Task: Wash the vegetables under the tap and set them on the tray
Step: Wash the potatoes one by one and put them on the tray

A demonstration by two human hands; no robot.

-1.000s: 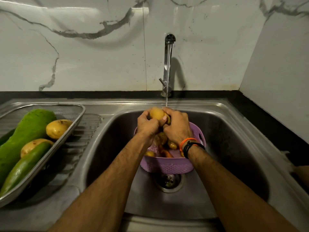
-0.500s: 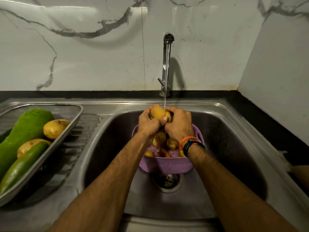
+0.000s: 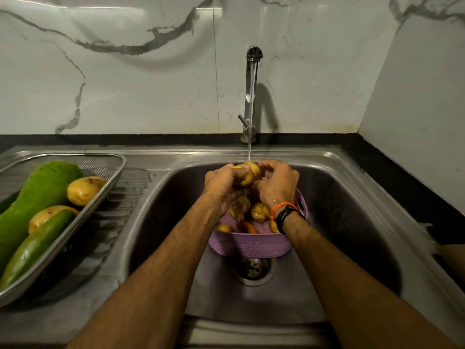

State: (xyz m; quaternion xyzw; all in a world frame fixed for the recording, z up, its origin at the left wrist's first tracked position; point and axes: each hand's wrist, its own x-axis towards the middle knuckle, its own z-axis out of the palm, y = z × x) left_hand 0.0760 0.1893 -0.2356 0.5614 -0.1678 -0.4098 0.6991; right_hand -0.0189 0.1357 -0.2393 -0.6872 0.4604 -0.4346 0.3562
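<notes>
A yellow potato sits under the thin water stream from the tap. My left hand grips it from the left and my right hand curls round it from the right. Both hands hover above a purple basket in the sink, which holds more potatoes and a carrot. On the left drainboard a metal mesh tray holds a large green gourd, a cucumber and two washed potatoes.
The steel sink basin has an open drain just in front of the basket. A ribbed drainboard lies between tray and basin. A marble wall rises behind, and a black counter runs along the right.
My hands have shifted their hold on the potato, turning it under the stream. The view has drifted slightly; the basket and tray stay put.
</notes>
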